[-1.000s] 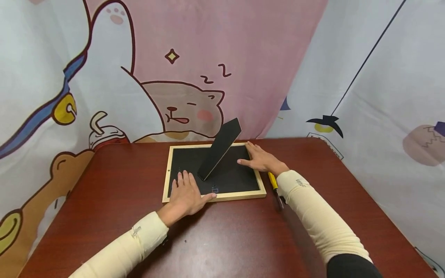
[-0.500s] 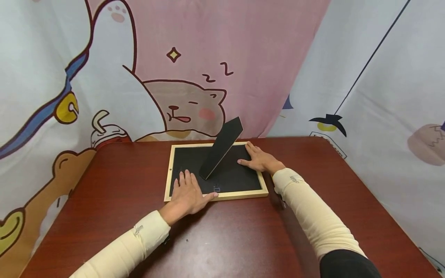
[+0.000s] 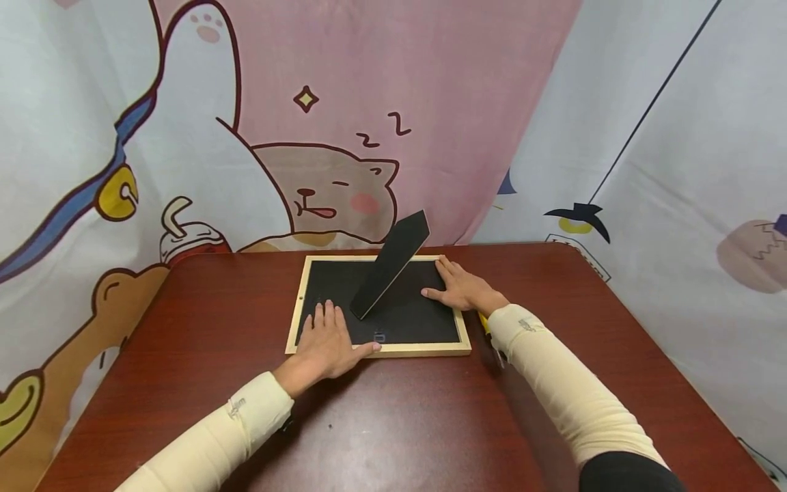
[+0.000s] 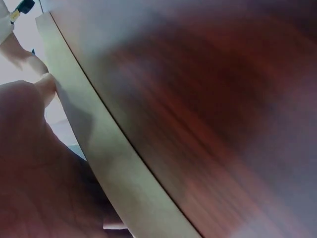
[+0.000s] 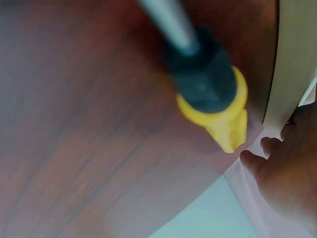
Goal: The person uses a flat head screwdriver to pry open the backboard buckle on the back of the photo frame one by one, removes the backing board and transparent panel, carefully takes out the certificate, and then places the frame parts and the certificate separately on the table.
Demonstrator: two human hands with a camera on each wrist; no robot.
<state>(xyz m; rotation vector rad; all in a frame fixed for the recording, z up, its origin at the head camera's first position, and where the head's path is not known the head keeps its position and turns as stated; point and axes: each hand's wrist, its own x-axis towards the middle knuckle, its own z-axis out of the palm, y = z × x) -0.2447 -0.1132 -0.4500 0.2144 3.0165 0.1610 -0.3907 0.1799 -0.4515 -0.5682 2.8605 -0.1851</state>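
Note:
A picture frame of pale wood lies face down on the table. On its black backing board, a black stand leg sticks up at a slant. My left hand rests with straight fingers on the near left corner, thumb along the front rim; in the left wrist view that hand is beside the frame's side face. At the far right corner my right hand lies with fingers spread over the rim, thumb on the board. Neither hand grips anything.
A screwdriver with a yellow and black handle lies just right of the frame, partly covered by the right wrist in the head view. The reddish-brown table ends near the frame's far side, against a cartoon-printed curtain.
The frame has turned slightly under both hands: its near right corner has come towards me, and its front edge now lies level across the view. Both hands have kept their places on it.

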